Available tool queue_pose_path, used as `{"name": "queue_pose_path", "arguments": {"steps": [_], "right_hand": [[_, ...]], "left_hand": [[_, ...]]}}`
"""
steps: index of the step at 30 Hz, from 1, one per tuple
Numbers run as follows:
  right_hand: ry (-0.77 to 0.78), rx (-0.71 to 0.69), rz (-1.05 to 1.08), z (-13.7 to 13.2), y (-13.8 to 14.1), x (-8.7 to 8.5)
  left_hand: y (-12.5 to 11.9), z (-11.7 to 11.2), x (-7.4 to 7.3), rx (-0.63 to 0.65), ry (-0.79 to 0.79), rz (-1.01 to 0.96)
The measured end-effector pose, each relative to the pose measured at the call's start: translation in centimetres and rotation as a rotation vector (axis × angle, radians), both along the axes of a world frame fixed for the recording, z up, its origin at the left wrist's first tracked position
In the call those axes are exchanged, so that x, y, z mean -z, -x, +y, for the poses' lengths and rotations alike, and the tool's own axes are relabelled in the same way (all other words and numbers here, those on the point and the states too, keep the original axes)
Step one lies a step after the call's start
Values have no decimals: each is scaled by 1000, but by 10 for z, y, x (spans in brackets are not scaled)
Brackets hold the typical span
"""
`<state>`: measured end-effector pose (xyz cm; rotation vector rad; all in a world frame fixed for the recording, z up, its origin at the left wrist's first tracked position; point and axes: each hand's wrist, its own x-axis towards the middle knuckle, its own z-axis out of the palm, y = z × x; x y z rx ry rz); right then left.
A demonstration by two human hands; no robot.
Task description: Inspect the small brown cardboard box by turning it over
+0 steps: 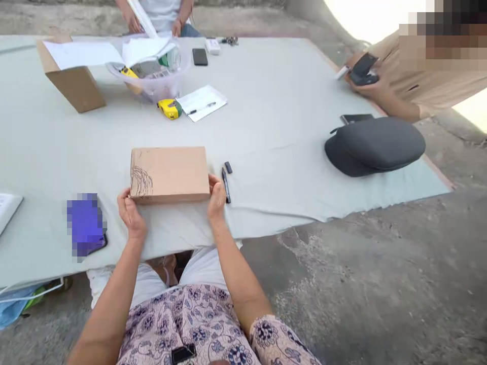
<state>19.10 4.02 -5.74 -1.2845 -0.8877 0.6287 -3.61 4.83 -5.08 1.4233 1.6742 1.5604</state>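
A big pale green cloth [281, 101] lies flat on a rough gray concrete floor [380, 279]. The floor has pale, dusty patches. A thin reddish edge [437, 172] shows along the side of the cloth. Bright white daylight [365, 15] fills the top right corner.

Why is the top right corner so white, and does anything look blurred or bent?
In the head view, strong daylight washes out the corner beside the co-worker's sleeve; the pale cloth looks bowed at its edges, as from a wide lens; a pixelated patch blurs out one item.
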Motion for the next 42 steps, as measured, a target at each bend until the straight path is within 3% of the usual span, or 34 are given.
{"name": "queue_pose_path", "arguments": {"steps": [2, 12, 21, 24, 31, 35, 42], "right_hand": [[-3, 22, -90, -2, 2, 5], [42, 30, -50, 1, 0, 8], [68, 25, -51, 7, -6, 16], [98, 30, -62, 6, -6, 14], [121, 66, -102, 4, -3, 7], [109, 83, -105, 3, 2, -1], [176, 36, -71, 4, 4, 1]], "left_hand": [[-4, -5, 7, -68, -41, -24], [0, -9, 17, 28, 31, -68], [3, -4, 45, 41, 68, -36], [2, -5, 40, 33, 71, -37], [-2, -9, 14, 56, 117, -37], [-1, -8, 9, 75, 96, -42], [-4, -4, 0, 153, 116, -90]]}}
